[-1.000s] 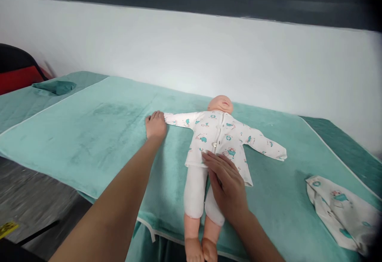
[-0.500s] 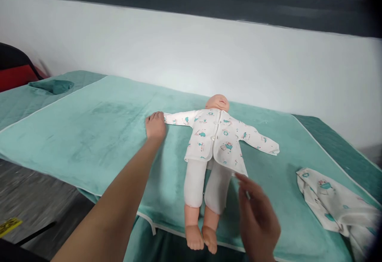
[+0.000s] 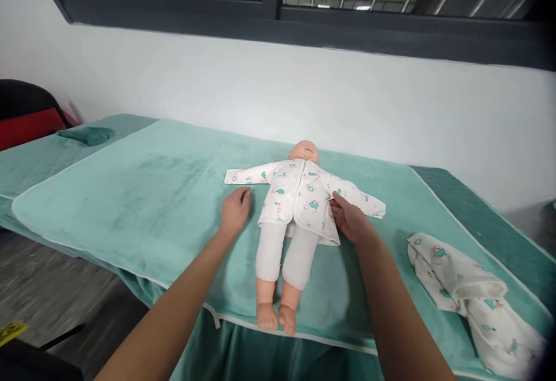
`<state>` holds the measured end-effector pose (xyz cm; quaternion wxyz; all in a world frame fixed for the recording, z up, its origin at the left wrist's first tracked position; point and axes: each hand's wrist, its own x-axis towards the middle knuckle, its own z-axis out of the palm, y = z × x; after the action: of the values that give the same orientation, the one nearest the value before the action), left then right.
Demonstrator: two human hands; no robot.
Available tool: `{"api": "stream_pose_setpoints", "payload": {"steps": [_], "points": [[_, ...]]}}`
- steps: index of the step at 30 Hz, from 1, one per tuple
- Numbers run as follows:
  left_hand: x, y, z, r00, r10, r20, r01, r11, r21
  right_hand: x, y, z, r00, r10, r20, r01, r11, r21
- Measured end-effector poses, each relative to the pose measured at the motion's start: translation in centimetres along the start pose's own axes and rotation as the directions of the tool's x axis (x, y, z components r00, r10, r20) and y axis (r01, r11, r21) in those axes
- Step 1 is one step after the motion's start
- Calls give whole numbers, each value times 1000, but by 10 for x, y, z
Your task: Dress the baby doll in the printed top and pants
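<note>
White wall (image 3: 243, 88) ran across the back, with a dark window frame (image 3: 174, 13) above it. Green cover (image 3: 143, 196) spread across the work surface below, darker green fabric (image 3: 478, 213) along its right side. Black-and-red chair (image 3: 30, 117) sat at far left, partly cut off. Doll (image 3: 305, 150) lay on its back on the green cover, right of centre, head toward the wall, bare feet near the front edge. It had on a white printed jacket (image 3: 286, 190) and white leggings (image 3: 270, 251). Jacket front was together up top, parted at the hem; both sleeves stretched out sideways. Second printed garment (image 3: 456, 271) lay crumpled on the cover at right, well apart from the doll. Right hand (image 3: 351, 219) was at the jacket's side, under the near sleeve, fingers touching the cloth; couldn't tell if it was gripping. Left hand (image 3: 236, 210) was free, loosely curled, just below the other sleeve, apart from it.
</note>
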<state>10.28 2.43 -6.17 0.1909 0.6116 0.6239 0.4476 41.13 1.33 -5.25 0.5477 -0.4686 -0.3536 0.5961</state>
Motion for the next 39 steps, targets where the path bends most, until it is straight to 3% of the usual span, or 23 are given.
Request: {"api": "stream_pose_setpoints", "payload": {"steps": [3,7,12,14,17,22,33,36,39], "points": [[-10,21,11,993,-76,91,96,967,-236,0,-6,7,985,144,100,-153,983,96],[-10,42,31,977,-93,194,178,855,-487,2,-8,16,979,155,134,-178,968,175],[3,51,45,901,-133,414,423,486,-765,16,-3,21,984,115,135,-142,968,207],[9,52,49,893,-108,436,443,376,-814,25,-2,21,985,87,149,-120,966,229],[19,54,58,902,-59,429,427,283,-859,40,-3,20,982,53,180,-99,963,253],[36,50,71,903,-55,426,427,217,-878,62,-8,20,983,53,173,-101,955,279],[59,42,82,898,-34,439,439,156,-885,92,-9,19,981,-129,142,82,951,298],[59,42,84,907,-51,419,421,165,-892,90,-8,16,981,-117,152,70,956,284],[56,45,84,914,-115,389,406,239,-882,88,-6,12,990,-54,129,21,969,244]]}}
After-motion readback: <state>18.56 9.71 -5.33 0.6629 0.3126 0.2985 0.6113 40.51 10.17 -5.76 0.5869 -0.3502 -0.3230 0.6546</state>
